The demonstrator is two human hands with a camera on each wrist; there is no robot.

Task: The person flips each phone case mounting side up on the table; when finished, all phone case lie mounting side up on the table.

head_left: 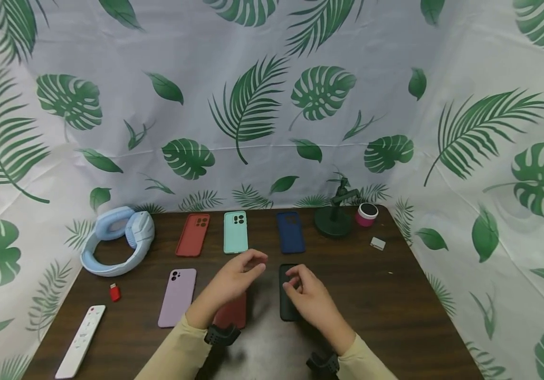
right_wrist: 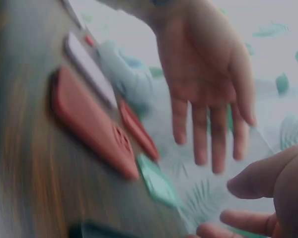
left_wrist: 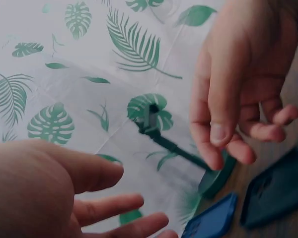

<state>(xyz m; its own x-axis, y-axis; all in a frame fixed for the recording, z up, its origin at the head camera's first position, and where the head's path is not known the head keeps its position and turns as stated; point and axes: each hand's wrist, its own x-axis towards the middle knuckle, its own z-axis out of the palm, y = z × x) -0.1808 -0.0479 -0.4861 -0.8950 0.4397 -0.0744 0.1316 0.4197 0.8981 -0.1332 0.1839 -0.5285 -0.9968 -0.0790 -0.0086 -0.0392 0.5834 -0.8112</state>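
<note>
My left hand (head_left: 234,277) is raised over a red phone case (head_left: 236,314) in the front row, its fingers relaxed and holding nothing. That case is partly hidden by my wrist in the head view. My right hand (head_left: 313,295) hovers over a black phone case (head_left: 288,306), fingers loosely bent with nothing between them. A lilac case (head_left: 177,298) lies left of the front red one. Behind are another red case (head_left: 193,235), a mint case (head_left: 236,232) and a blue case (head_left: 291,233). Both wrist views show the opposite hand apart from the cases.
Light blue headphones (head_left: 118,241) lie at the back left, with a small red USB stick (head_left: 115,292) and a white remote (head_left: 80,342) nearer. A dark green stand (head_left: 333,221), a pink round speaker (head_left: 366,215) and a small white block (head_left: 378,243) are at the back right.
</note>
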